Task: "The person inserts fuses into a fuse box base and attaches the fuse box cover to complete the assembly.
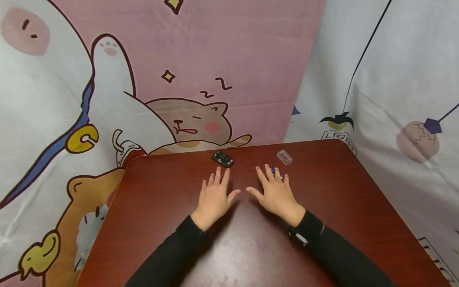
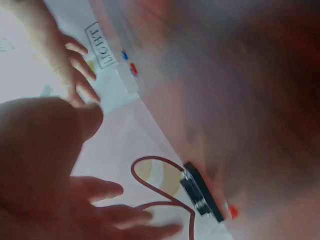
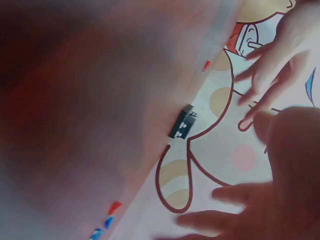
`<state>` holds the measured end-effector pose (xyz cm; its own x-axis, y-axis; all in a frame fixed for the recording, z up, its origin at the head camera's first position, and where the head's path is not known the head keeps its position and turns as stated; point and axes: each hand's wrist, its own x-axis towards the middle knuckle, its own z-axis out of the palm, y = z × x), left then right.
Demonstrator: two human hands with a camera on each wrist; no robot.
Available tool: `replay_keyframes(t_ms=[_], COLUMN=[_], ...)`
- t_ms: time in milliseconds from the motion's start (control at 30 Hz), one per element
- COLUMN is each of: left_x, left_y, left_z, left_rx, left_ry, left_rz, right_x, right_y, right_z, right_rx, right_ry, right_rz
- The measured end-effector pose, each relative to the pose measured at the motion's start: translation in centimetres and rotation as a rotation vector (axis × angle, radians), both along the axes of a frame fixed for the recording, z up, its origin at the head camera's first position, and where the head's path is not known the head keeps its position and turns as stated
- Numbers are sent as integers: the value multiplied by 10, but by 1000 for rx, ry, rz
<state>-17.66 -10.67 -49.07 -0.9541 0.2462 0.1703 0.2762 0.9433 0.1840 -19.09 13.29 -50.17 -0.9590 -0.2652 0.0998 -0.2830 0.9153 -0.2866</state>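
Observation:
Both hands hover over the reddish-brown table with fingers spread and nothing held. My left hand [image 1: 213, 197] points its fingertips toward a small black block with metal-looking parts [image 1: 222, 158], just beyond them. In the left wrist view the black block [image 2: 200, 192] has a small red piece [image 2: 233, 210] beside it. My right hand [image 1: 279, 196] overlaps small blue pieces [image 1: 276, 171], partly hidden behind its fingers. From the right wrist, blue [image 3: 96, 233] and red [image 3: 115, 206] pieces show near the table edge. A clear plastic box [image 1: 284, 157] lies beyond the right fingertips.
The table [image 1: 161, 239] has rounded far corners. Behind it hangs a cloth backdrop [image 1: 244, 59] printed with cartoon animals, and white cloth [image 1: 401, 79] continues on the right. Dark sleeves cover both forearms, with a band-like device [image 1: 300, 238] at the right wrist.

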Motion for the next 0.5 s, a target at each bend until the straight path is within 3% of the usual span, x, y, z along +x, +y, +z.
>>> replay_keyframes(t_ms=[100, 200, 300, 500], left_x=[-12, -26, -47, -106], left_y=[-6, -13, -22, -52], left_z=[5, 12, 21, 25], left_rx=[2, 31, 59, 134], left_ry=[88, 120, 83, -38], left_rz=[-15, -12, 7, -15], right_x=[-9, -19, -34, -68], right_y=[-5, -11, -18, -34], right_z=[6, 12, 16, 24], right_rx=[-18, -39, -53, -54], right_ry=[103, 155, 134, 46], right_rz=[38, 70, 77, 75])
